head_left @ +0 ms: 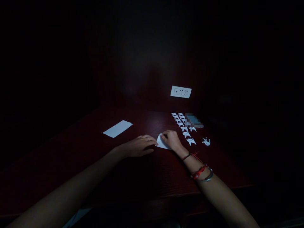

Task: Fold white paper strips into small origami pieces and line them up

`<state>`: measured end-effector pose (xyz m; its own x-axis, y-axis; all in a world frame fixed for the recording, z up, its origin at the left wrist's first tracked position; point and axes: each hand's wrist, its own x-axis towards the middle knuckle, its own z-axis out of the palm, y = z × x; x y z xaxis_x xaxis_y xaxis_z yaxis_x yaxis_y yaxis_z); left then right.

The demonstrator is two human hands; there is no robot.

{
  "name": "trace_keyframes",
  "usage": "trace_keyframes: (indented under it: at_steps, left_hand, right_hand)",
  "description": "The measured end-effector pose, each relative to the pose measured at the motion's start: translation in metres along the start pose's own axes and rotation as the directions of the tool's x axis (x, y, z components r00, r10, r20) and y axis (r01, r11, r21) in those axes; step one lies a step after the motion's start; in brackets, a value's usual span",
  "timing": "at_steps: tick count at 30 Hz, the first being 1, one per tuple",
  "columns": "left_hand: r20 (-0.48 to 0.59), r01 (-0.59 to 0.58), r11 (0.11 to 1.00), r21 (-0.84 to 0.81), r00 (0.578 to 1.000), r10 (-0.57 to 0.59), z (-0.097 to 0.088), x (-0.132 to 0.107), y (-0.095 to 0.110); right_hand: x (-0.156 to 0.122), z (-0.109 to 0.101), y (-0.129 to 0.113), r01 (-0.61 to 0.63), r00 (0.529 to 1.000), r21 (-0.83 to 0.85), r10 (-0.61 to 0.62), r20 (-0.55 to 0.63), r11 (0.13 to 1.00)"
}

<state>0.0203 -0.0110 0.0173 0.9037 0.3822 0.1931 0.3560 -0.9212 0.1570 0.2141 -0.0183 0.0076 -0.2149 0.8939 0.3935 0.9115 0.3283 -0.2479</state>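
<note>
A small white sheet of paper (pixel 162 144) lies on the dark red table between my hands. My left hand (pixel 141 145), with a ring on one finger, rests flat with fingers stretched out, their tips at the paper's left corner. Curled over the paper's upper right part is my right hand (pixel 171 139), its fingers closed and seemingly gripping the edge; the fingertips are partly hidden. Right of it, folded white paper pieces (pixel 186 134) with pointed ends stand in two slanting rows.
A white paper stack (pixel 118 128) lies to the left on the table (pixel 142 177). White scraps (pixel 206 141) sit at the right, and a blurred-out bluish rectangle (pixel 195 120) lies behind the rows. A wall socket (pixel 180 91) is at the back. The room is dark.
</note>
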Motion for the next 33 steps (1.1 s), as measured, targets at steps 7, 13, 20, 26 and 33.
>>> trace_keyframes:
  at_steps: [7, 13, 20, 26, 33]
  left_hand:
    - [-0.005, -0.013, 1.000, 0.020, 1.000, 0.014, 0.002, 0.000, 0.000]
    - [-0.032, -0.019, 0.999, 0.048, 0.999, 0.021, 0.004, -0.003, -0.001]
    - [-0.033, -0.029, 0.993, 0.117, 0.999, 0.033, 0.005, -0.007, -0.003]
    - [0.007, -0.050, 0.994, 0.101, 0.999, 0.049, -0.004, -0.012, -0.003]
    - [-0.039, 0.019, 0.999, 0.041, 0.999, -0.017, -0.002, -0.009, -0.006]
  right_hand:
    - [0.003, 0.002, 0.000, -0.035, 0.999, -0.015, 0.035, 0.019, 0.999]
    - [-0.006, -0.006, 0.003, 0.245, 0.969, 0.152, -0.247, -0.008, 0.958]
    - [-0.009, -0.003, 0.008, 0.380, 0.921, 0.194, -0.389, 0.007, 0.904]
    - [-0.007, 0.002, 0.014, 0.463, 0.882, 0.134, -0.470, 0.021, 0.876]
    - [-0.008, 0.001, 0.014, 0.529, 0.846, 0.084, -0.532, 0.031, 0.845]
